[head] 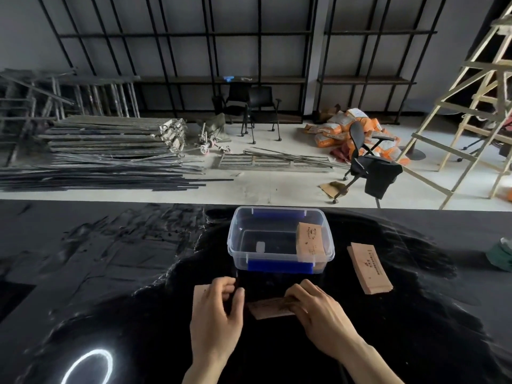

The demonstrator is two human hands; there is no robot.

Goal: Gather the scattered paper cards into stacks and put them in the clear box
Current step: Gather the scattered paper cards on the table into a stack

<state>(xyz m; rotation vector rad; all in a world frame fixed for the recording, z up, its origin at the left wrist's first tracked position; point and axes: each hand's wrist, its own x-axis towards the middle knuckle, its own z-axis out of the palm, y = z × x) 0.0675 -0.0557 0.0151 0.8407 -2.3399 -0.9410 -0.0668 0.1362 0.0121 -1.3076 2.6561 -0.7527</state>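
Observation:
A clear box (235,245) with blue clips stands on the black table, just beyond my hands. A stack of tan paper cards (310,241) leans against its right inner wall. Another card stack (370,268) lies flat on the table to the right of the box. My left hand (216,317) rests over a card (200,293) whose corner shows at its left, fingers curled on it. My right hand (318,309) presses its fingertips on the right end of a small card pile (270,307) lying between both hands.
The black table (110,273) has a glossy dark patch and a ring-light reflection (88,367) at the near left. A green cloth (501,254) sits at the table's right edge. Beyond the table are metal bars, chairs, sacks and a wooden ladder.

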